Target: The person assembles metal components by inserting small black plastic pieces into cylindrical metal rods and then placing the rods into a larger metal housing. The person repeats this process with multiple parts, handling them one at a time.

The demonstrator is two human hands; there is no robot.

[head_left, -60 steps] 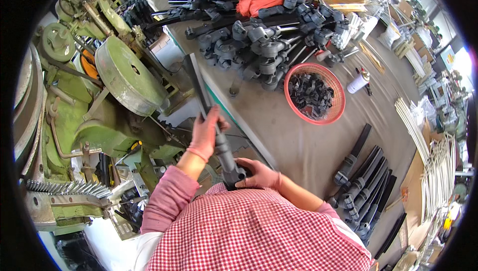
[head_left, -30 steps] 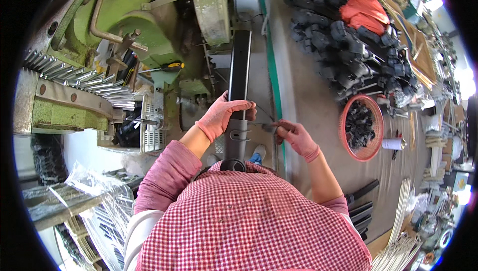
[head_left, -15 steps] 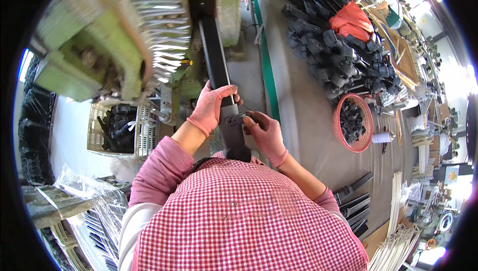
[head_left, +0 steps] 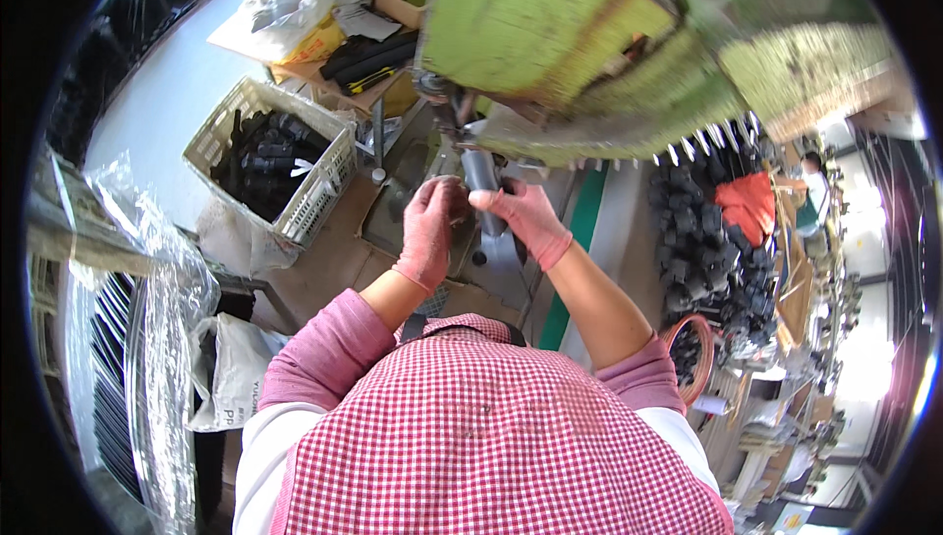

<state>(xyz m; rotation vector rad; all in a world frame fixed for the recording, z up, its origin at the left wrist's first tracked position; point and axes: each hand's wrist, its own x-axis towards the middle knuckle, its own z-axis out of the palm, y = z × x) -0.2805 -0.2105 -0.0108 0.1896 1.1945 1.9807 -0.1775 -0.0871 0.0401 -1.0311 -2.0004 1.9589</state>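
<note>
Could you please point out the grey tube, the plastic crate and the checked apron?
Grey tube (head_left: 479, 169), head view: exposed upper section.
Plastic crate (head_left: 321, 186), head view: slotted side wall.
Checked apron (head_left: 462, 417), head view: cloth front.

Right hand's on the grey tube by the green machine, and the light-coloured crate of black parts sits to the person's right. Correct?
Not quite: the light-coloured crate of black parts sits to the person's left, as the head view shows. The right hand is on the grey tube by the green machine, as you said.

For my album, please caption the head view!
Right hand on a grey tube, left hand beside it, near a green machine and a crate.
</note>
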